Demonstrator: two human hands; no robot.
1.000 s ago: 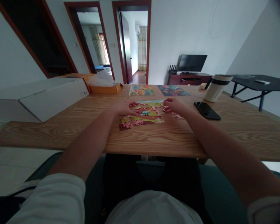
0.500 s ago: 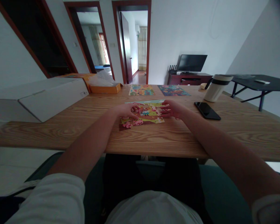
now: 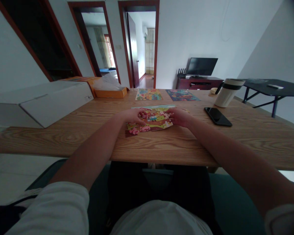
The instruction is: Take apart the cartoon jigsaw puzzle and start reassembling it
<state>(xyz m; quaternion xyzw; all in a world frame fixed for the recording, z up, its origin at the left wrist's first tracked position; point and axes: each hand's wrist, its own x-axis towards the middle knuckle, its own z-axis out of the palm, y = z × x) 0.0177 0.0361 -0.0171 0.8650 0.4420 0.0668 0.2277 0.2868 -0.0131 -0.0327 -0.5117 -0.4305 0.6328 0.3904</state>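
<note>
A jigsaw puzzle of pink, green and yellow cartoon pieces [image 3: 150, 121] lies assembled in part on the wooden table [image 3: 235, 137], in front of me. My left hand [image 3: 132, 116] rests with its fingertips on the puzzle's upper left pieces. My right hand [image 3: 178, 117] presses on the puzzle's right side, and its fingers hide the pieces beneath. Whether either hand grips a piece is hidden. A pale green strip [image 3: 153, 107] lies along the puzzle's far edge. Loose pink pieces [image 3: 133, 131] sit at the near left corner.
Two finished colourful puzzles [image 3: 149, 94] [image 3: 183, 95] lie at the table's far side. A black phone [image 3: 218, 116] and a white tumbler [image 3: 227, 93] stand to the right. A large white box [image 3: 39, 104] and an orange box [image 3: 110, 92] occupy the far left.
My right hand has moved left and down onto the puzzle, and the pink pieces formerly at its right no longer show there. My left hand has barely moved.
</note>
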